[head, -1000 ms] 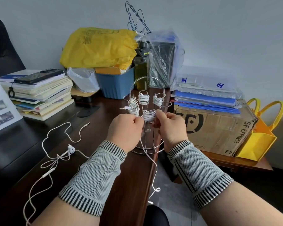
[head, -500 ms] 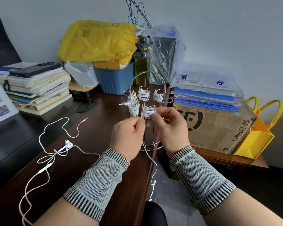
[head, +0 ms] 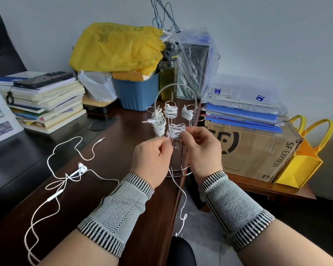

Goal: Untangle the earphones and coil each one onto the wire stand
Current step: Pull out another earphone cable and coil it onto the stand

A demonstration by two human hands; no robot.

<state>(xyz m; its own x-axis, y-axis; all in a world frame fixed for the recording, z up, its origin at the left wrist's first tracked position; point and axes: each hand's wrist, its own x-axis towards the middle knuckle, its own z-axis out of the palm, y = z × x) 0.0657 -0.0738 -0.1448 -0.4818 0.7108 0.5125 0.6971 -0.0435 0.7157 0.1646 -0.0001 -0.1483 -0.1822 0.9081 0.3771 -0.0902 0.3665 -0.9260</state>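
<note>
Chrome wire forms the stand (head: 176, 131), which is positioned upright at the right edge of the dark wooden desk (head: 108, 181). Four white cable bundles are wound on its hooks: three in the upper row (head: 170, 111) and one lower bundle (head: 177, 129) at the front. The lower bundle is touched by the fingertips of the right hand (head: 202, 148), whose fingers are curled toward it; whether the cable is pinched by them cannot be told. A white cable (head: 178, 191) is pinched between thumb and forefinger of the left hand (head: 152, 160) just beside the lower bundle. This cable is seen to hang down past the desk edge. Grey knitted cuffs (head: 119, 208) are worn on both wrists. A second, uncoiled pair of white earphones (head: 65, 179) is laid loosely on the desk, well to the left of the stand. A cardboard box (head: 258, 150) is located to the right of the stand.
</note>
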